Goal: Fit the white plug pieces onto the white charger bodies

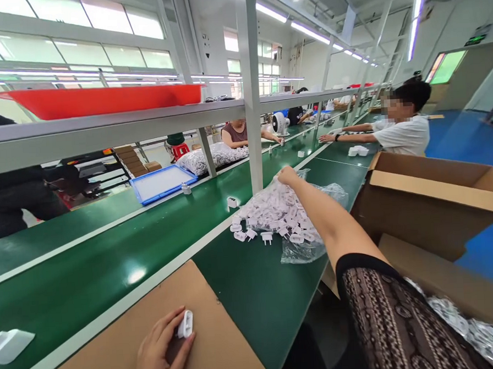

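Observation:
My left hand (162, 346) is over the brown cardboard sheet (125, 323), with thumb and fingers closed on a small white plug adapter (186, 323) whose slotted oval face shows. Farther off, my right arm is stretched out, and my right hand (287, 176) is closed at the top of a clear plastic bag (302, 253). Its fingertips are partly hidden. Many white plug pieces (268, 211) lie heaped in and under the bag. Several of them, one a two-pin plug (266, 238), have spilled onto the green table (251, 278) at its near side.
A green conveyor belt (111, 279) runs along the left, carrying scattered white adapters (232, 202). A grey post (252, 96) rises behind the bag. Open cardboard boxes (421, 214) stand at right. A person in white (404, 126) and another across the belt (238, 134) work nearby.

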A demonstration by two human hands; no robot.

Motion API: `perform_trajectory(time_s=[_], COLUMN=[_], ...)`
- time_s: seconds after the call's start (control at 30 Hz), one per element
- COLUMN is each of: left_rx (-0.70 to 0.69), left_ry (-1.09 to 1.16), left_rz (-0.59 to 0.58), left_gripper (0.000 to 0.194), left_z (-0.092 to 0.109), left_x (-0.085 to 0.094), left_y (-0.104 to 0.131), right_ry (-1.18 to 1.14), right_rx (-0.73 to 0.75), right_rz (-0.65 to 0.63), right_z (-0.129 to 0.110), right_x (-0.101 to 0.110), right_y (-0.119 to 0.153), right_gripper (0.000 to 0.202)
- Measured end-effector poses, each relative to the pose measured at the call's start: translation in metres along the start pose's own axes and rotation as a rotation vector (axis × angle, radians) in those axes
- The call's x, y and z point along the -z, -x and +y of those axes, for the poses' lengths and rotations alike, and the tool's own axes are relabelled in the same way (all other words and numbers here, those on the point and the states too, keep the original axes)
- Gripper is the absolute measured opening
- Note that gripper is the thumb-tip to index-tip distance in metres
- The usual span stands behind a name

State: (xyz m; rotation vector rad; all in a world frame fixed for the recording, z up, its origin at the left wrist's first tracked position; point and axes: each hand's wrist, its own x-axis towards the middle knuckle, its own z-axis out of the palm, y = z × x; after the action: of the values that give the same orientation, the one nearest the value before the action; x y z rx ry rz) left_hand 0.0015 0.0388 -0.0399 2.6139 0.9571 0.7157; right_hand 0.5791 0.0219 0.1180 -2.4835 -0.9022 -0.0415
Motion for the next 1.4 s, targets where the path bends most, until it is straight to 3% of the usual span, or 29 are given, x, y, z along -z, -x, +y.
perform_trajectory(time_s=[0.2,0.33,0.5,0.67,0.77,0.9,0.93,1.0,1.03,1.1,1.23,1.4], left_rx=[-0.046,-0.026,-0.022,-0.042,-0.030,-0.013,-0.006,0.007,0.011,0.014,0.015,0.019], left_ry=[0.030,0.035,0.049,0.081,0.095,0.113,0.113,0.116,0.118,0.124,0.129,0.121], left_rz=[0.023,-0.004,-0.021,-0.025,-0.039,-0.060,-0.063,-0.062,-0.060,-0.051,-0.052,-0.060], left_gripper=[0.041,0.044,0.046,0.047,0.048,0.048,0.048,0.049,0.049,0.050,0.052,0.053], left_z=[0.006,0.008,0.013,0.015,0.014,0.012,0.012,0.011,0.010,0.010,0.013,0.016], left_x=[0.002,0.004,0.006,0.008,0.008,0.007,0.007,0.006,0.005,0.005,0.005,0.008], left_y=[-0.004,-0.006,-0.007,-0.008,-0.008,-0.006,-0.006,-0.006,-0.007,-0.008,-0.008,-0.007], right_ry=[-0.085,-0.127,-0.184,-0.224,-0.239,-0.206,-0.192,-0.225,-0.291,-0.353,-0.481,-0.611], right_rx=[0.056,0.077,0.137,0.208,0.251,0.218,0.166,-0.115,-0.270,-0.354,-0.339,-0.328], right_rz=[0.073,0.141,0.169,0.087,0.052,0.155,0.219,0.431,0.469,0.440,0.368,0.383], right_z=[0.002,0.000,-0.012,-0.012,0.010,0.077,0.098,0.139,0.156,0.180,0.189,0.165], right_x=[0.040,0.042,0.044,0.040,0.035,0.028,0.024,0.011,0.004,-0.012,-0.033,-0.029], right_y=[0.037,0.056,0.054,0.059,0.082,0.145,0.164,0.200,0.215,0.235,0.236,0.197], right_gripper=[0.026,0.018,0.018,0.027,0.040,0.058,0.060,0.065,0.068,0.064,0.045,0.034])
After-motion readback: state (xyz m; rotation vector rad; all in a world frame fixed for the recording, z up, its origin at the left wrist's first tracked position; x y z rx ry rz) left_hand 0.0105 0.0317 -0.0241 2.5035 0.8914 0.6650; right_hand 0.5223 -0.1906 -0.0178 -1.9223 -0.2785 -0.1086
